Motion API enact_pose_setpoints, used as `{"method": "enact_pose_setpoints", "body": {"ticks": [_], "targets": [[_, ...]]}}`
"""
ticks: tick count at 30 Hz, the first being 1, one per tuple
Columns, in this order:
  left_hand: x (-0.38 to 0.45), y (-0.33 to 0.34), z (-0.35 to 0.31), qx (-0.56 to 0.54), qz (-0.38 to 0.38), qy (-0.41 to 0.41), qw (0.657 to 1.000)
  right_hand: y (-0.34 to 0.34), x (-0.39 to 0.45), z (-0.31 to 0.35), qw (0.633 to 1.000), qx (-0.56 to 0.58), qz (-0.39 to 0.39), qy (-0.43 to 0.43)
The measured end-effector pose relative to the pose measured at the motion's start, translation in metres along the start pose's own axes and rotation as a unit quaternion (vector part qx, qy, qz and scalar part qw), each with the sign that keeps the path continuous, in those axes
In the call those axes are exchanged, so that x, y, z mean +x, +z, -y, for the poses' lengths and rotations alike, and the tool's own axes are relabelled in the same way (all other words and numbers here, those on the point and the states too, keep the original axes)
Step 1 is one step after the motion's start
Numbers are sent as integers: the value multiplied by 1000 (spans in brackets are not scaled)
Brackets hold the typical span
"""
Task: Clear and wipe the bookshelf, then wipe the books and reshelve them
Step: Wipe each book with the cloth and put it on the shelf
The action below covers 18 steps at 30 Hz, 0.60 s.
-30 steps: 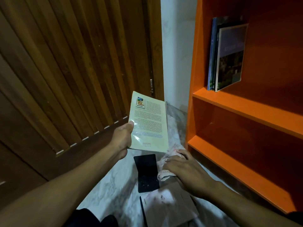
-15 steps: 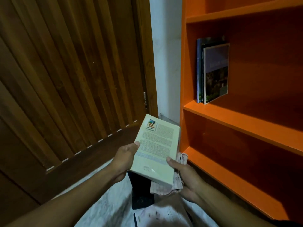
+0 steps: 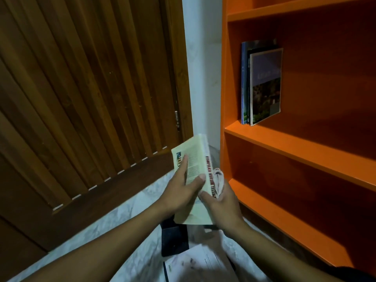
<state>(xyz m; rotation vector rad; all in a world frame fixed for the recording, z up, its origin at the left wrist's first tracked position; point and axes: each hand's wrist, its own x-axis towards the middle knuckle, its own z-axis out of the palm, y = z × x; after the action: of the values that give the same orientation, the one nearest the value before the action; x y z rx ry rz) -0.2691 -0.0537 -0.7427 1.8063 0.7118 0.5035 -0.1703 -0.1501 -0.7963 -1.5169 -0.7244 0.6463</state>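
1. Three upright books (image 3: 264,84) lean together at the left end of the tall orange bookshelf (image 3: 289,147).
2. Cream paperback book (image 3: 198,159), red spine lettering "KOMPILASI HUKUM", is held before the shelf.
3. Left hand (image 3: 183,190) grips its cover, fingers spread.
4. Right hand (image 3: 223,204) pinches the spine with a white cloth (image 3: 218,178).

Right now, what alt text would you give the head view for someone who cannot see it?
A person's left hand and right hand hold a pale paperback book over a marble floor, the right hand also holding a white cloth against it. Beside them, an orange bookshelf holds a few upright books; a wooden slatted door stands on the left.
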Motion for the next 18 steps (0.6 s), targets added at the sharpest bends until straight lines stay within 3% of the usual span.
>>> {"method": "enact_pose_setpoints", "body": {"ticks": [3,8,14,18], "targets": [[5,8,-4,-78,-77,-2,994,5,-21,11,981,-159,-7,-111],[5,7,-3,-130,-204,-44,969,8,-34,9,921,-334,-17,-202],[10,-4,-4,-245,-238,-85,936,6,-27,-1,915,-323,6,-242],[9,-14,-5,-226,-204,-66,950,-7,-24,15,958,-201,-8,-205]]}}
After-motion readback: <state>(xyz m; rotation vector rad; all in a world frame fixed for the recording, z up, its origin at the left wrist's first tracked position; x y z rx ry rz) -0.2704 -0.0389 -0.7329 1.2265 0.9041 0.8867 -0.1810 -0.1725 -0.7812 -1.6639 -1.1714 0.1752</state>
